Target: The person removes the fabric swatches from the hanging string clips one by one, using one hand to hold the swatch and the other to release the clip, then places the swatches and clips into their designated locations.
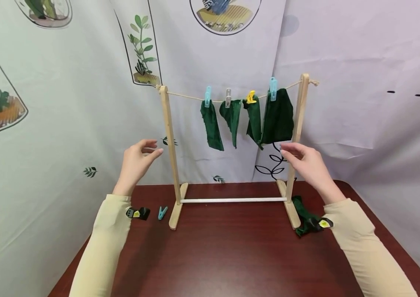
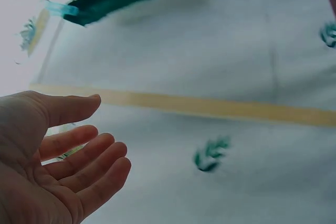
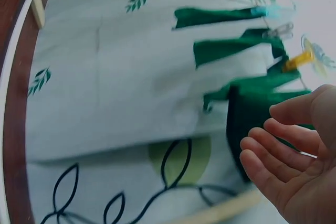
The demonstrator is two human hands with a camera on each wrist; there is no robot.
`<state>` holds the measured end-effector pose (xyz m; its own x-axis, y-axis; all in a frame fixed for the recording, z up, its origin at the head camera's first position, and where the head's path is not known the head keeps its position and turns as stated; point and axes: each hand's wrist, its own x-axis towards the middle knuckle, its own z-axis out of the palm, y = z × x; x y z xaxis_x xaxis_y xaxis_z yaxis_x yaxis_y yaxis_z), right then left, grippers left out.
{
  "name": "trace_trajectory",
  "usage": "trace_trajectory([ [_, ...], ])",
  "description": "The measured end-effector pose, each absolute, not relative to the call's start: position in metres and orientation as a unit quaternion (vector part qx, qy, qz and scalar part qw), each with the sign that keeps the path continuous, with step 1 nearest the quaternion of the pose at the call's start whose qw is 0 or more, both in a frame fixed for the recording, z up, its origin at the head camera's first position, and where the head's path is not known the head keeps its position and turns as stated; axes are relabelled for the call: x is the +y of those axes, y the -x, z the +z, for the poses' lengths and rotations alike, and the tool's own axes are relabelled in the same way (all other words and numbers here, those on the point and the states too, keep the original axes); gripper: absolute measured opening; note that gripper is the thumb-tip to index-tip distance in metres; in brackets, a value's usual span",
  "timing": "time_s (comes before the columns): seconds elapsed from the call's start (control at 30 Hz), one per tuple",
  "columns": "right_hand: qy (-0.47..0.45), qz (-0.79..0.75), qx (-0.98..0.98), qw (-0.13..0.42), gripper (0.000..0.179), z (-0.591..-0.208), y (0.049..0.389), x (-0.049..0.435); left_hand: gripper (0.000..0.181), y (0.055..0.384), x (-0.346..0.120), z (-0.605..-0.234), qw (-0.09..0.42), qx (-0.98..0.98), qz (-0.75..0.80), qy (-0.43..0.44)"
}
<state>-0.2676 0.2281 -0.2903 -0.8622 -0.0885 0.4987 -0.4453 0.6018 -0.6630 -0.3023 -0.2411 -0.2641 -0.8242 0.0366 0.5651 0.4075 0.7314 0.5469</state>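
My left hand (image 1: 137,163) hovers over the table just left of the rack's left post (image 1: 170,140), fingers loosely bent and holding nothing. In front of the right post (image 1: 300,111), my right hand (image 1: 308,165) is likewise raised with relaxed fingers and nothing in it. Between the posts runs a string (image 1: 184,96). From it hang several dark green cloth pieces, the largest cloth (image 1: 278,117) at the right, nearest my right hand. They are clipped by a left blue clothespin (image 1: 207,97), a clear grey clothespin (image 1: 228,98), a yellow clothespin (image 1: 251,97) and a right blue clothespin (image 1: 273,88).
A loose blue clothespin (image 1: 162,213) lies on the dark red table (image 1: 228,251), left of the rack's left foot (image 1: 178,206). By the right foot (image 1: 289,204) lies a crumpled green cloth (image 1: 302,212), partly hidden by the right wrist strap. A white bar (image 1: 232,200) joins the feet.
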Motion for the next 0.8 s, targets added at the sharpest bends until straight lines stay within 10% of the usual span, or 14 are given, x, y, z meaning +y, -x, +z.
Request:
trace_trajectory([
  [0.8, -0.220, 0.463, -0.827, 0.230, 0.038, -0.238, 0.300, 0.128, 0.042, 0.298, -0.164, -0.166, 0.301, -0.831, -0.405, 0.233],
])
